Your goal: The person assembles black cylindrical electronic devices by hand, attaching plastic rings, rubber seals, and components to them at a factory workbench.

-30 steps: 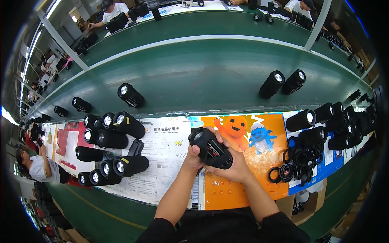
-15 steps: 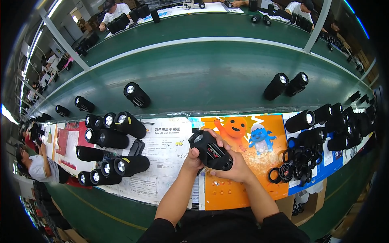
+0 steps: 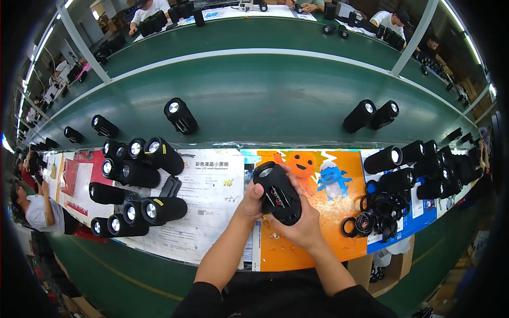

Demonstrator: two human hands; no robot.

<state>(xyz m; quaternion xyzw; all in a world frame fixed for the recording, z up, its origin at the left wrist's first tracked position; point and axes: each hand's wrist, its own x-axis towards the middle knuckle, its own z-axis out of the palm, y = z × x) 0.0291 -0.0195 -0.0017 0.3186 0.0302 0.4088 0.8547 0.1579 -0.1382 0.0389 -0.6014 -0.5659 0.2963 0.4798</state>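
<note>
Over the orange sheet, a black cylindrical portable speaker (image 3: 277, 192) is held between both of my hands, tilted with its upper end toward the far left. My left hand (image 3: 251, 201) is closed on its left side, the thumb pressed near the upper end. From the right and below, my right hand (image 3: 306, 218) wraps its lower part; some of those fingers are hidden behind it. Red and white markings show on the face turned up. Right of my hands lies a heap of black rings and straps (image 3: 374, 212).
Several black speakers (image 3: 165, 210) lie on the white sheet to the left, and others (image 3: 383, 159) at the right. More speakers (image 3: 181, 115) stand on the green conveyor (image 3: 254, 116) beyond the bench. An open carton (image 3: 395, 273) sits below the right side. Co-workers (image 3: 40, 209) are at the left and far side.
The speaker has turned more upright, its lower end swinging toward me. My right hand has shifted round with it, lower on the body. The whole view has moved slightly.
</note>
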